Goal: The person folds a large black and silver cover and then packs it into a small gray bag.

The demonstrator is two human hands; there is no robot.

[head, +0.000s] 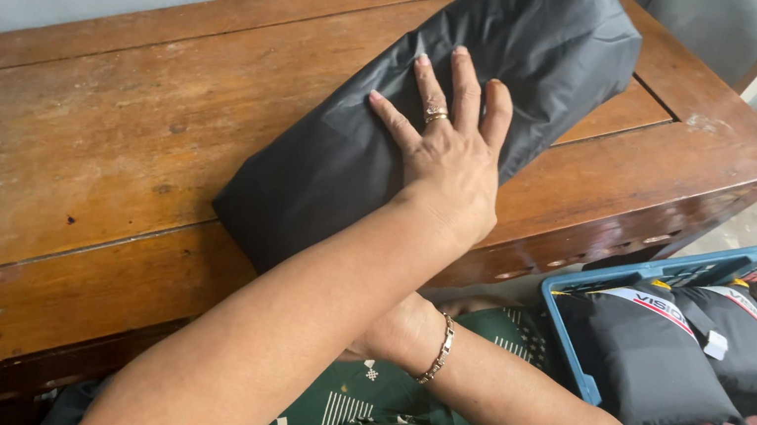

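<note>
A long black plastic-wrapped package lies slanted on a worn wooden table. My left hand rests flat on the package's middle, palm down and fingers spread, with rings on one finger. My right hand, with a chain bracelet at the wrist, sits below the table's front edge near the package's lower end. My left forearm crosses over it and hides its fingers.
A blue plastic basket at the lower right holds two black wrapped parcels with white labels. Green patterned cloth covers my lap. A pale wall runs behind the table, and grey bags lie at the top right.
</note>
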